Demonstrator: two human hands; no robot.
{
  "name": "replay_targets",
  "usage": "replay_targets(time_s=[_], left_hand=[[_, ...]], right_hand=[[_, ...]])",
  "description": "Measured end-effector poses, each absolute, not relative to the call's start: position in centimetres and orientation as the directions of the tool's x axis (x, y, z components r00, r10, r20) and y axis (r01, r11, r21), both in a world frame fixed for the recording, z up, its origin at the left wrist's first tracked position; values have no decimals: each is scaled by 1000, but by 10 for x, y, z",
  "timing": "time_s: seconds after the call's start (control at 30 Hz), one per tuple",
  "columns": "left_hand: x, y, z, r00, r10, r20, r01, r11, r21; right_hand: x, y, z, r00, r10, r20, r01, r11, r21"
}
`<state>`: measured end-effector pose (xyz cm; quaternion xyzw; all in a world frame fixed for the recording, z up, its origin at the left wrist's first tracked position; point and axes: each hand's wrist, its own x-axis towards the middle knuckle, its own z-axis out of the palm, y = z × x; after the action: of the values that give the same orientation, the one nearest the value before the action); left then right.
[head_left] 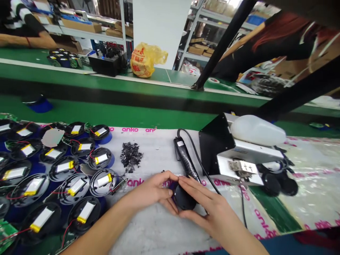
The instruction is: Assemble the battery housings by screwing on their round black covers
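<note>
My left hand (155, 193) is closed around the left side of a round housing (184, 198) with a black face. My right hand (209, 203) wraps its right side, fingers reaching over the far edge and thumb at the near edge. The housing's underside is hidden by the hands. Just beyond it lies a black electric screwdriver (184, 156) with a cable. A pile of small black pieces (131, 156), perhaps screws, sits on the white wrap to the left.
Several open blue housings with white batteries (102, 158) and red wires crowd the left. On the right stands a metal machine (249, 156) with a white plastic bottle (256, 131) on it. A yellow bag (145, 60) rests on the far ledge. Two people are across the line.
</note>
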<state>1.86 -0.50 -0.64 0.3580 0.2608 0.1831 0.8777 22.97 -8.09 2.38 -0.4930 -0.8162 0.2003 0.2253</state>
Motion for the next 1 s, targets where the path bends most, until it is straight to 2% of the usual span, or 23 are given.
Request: replay_targets(time_s=[0.17, 0.4, 0.6, 0.73, 0.8, 0.9, 1.0], left_hand=[[17, -4, -7, 808, 511, -293, -138, 648, 749], [22, -3, -14, 808, 524, -269, -135, 610, 781], [18, -1, -14, 824, 517, -232, -163, 608, 777], [17, -7, -8, 832, 522, -190, -150, 540, 828], [22, -14, -4, 775, 593, -216, -88, 440, 893], [33, -23, 0, 651, 712, -265, 32, 323, 946], [41, -26, 1, 635, 713, -297, 59, 339, 939]], right_hand=[[224, -84, 22, -380, 881, 281, 754, 471, -458], [222, -97, -2, -282, 885, 370, 797, 431, -424], [224, -93, 3, -349, 889, 297, 824, 442, -355], [219, -90, 5, -344, 893, 290, 841, 431, -328], [221, -90, 10, -343, 893, 291, 843, 429, -325], [231, -90, 27, -407, 892, 198, 800, 453, -394], [234, -88, 35, -267, 945, 187, 851, 323, -414]])
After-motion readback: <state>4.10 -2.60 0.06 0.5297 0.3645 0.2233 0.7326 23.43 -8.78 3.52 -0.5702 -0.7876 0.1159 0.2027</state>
